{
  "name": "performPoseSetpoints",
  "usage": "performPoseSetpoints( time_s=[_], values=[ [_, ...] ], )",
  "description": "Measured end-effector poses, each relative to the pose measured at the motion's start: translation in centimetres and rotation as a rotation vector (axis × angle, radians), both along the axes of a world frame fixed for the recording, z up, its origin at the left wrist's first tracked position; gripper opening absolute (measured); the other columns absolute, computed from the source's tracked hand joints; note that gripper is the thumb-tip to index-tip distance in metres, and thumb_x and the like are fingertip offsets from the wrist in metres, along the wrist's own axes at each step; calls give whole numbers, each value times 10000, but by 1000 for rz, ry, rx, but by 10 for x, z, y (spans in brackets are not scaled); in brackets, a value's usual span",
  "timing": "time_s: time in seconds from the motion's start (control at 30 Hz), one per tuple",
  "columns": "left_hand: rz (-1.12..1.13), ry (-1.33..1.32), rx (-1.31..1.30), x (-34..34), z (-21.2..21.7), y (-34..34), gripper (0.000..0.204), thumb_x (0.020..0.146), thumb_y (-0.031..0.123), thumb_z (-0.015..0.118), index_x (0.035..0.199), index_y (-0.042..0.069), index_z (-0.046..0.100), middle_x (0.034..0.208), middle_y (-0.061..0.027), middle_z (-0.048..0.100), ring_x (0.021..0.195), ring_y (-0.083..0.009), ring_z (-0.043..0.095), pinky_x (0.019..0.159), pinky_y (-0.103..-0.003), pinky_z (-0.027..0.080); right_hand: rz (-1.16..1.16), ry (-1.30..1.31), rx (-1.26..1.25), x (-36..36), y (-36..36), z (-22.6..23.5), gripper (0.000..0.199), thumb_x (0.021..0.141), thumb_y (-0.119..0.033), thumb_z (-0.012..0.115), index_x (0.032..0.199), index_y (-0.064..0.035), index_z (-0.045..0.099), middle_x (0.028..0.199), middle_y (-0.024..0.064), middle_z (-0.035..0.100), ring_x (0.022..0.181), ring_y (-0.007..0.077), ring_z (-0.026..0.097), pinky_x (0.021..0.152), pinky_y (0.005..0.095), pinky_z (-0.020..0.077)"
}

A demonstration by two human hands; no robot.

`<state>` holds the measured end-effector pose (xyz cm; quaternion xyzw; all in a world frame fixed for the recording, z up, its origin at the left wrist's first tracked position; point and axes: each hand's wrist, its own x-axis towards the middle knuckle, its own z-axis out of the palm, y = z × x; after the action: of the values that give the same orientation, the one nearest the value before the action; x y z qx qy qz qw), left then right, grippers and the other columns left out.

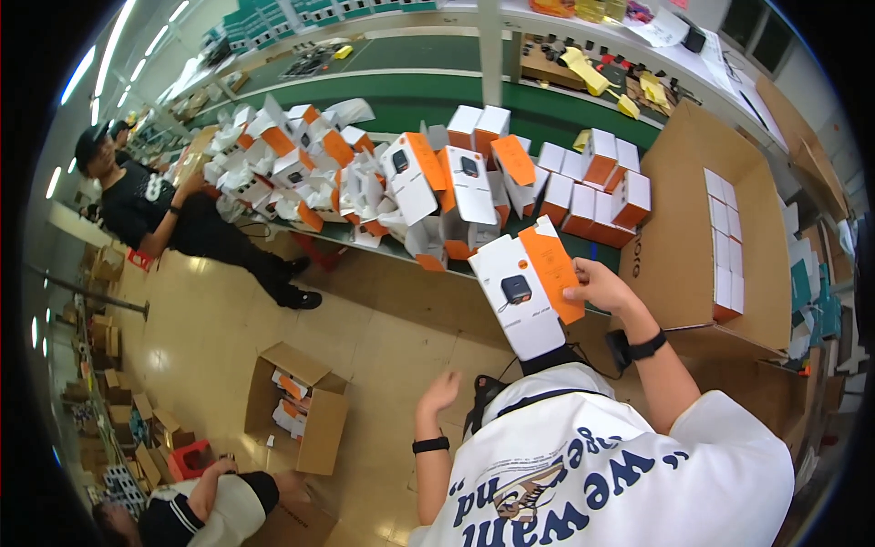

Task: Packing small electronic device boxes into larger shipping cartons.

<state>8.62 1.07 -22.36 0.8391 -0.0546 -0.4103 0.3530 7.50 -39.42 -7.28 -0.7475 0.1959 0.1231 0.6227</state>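
In my right hand (597,286) is a white and orange folding carton (521,290), gripped by its orange side panel. The carton looks flattened, with a small dark device pictured on its white face, and is held in front of my chest. My left hand (440,392) is raised lower and to the left, apart from the carton, its fingers loosely extended and holding nothing. Just beyond the held carton, opened white and orange cartons (469,182) stand at the near edge of the bench.
Closed small boxes (597,210) are stacked on the green bench, left of a large cardboard carton (679,219) with several boxes inside. Many opened cartons (292,164) crowd the bench leftward. A person (173,201) stands far left; another (219,501) sits lower left, near an open cardboard box (319,428).
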Motion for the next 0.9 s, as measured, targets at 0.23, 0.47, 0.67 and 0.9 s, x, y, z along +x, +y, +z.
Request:
performPoseSetpoints(
  time_s=[0.23, 0.47, 0.67, 0.9],
  values=[
    [701, -204, -1341, 16, 197, -61, 444, 1028, 268, 569, 1353, -30, 518, 1266, -85, 623, 1100, -142, 621, 923, -301, 505, 112, -414, 38, 9, 125, 94, 586, 842, -50, 756, 1344, -4, 458, 1179, 124, 648, 1088, 201, 623, 965, 327, 477],
    [839, -631, -939, -32, 213, -33, 278, 969, 98, 614, 1215, -30, 640, 1128, -87, 703, 1018, -160, 668, 903, -319, 537, 290, -767, -132, 15, 209, 107, 729, 819, -130, 781, 1411, 5, 377, 1296, 208, 506, 1248, 331, 517, 1072, 392, 396],
    [732, -1032, -768, -51, 196, -32, 456, 891, 161, 703, 1302, 15, 568, 1181, -116, 683, 1082, -181, 638, 970, -349, 492, 311, -614, 211, 2, 216, 83, 668, 773, -5, 707, 1320, -69, 329, 1172, 80, 436, 1105, 173, 501, 946, 315, 455],
    [904, -982, -713, -90, 202, -15, 687, 861, 163, 754, 1455, 26, 438, 1302, -149, 616, 1193, -224, 599, 1036, -363, 453, 541, -550, 347, -6, 239, 87, 697, 748, -57, 747, 1273, -102, 291, 1116, 63, 404, 1052, 163, 487, 920, 287, 446]
  ],
)
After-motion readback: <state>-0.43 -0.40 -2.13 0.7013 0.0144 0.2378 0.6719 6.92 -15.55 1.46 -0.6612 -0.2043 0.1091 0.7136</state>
